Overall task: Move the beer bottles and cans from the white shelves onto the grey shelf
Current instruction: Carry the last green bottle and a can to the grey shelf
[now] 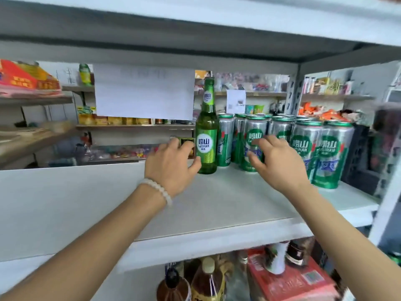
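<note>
A green glass beer bottle [206, 135] with a green and white label stands upright on the pale shelf [217, 205]. Directly to its right stand several silver and green beer cans [303, 146] in tight rows. My left hand [171, 168], with a white bead bracelet on the wrist, is just left of the bottle. Its fingers are relaxed and its thumb tip is at the bottle's lower side. My right hand [275, 161] hovers with spread fingers in front of one of the front cans [254, 137], holding nothing.
The shelf board above [195, 25] hangs low over the bottle's top. An upright post [386, 205] bounds the shelf on the right, with dark crates [358, 155] behind the cans. Bottles and a red box [293, 279] fill the shelf below. Other stocked shelves show behind.
</note>
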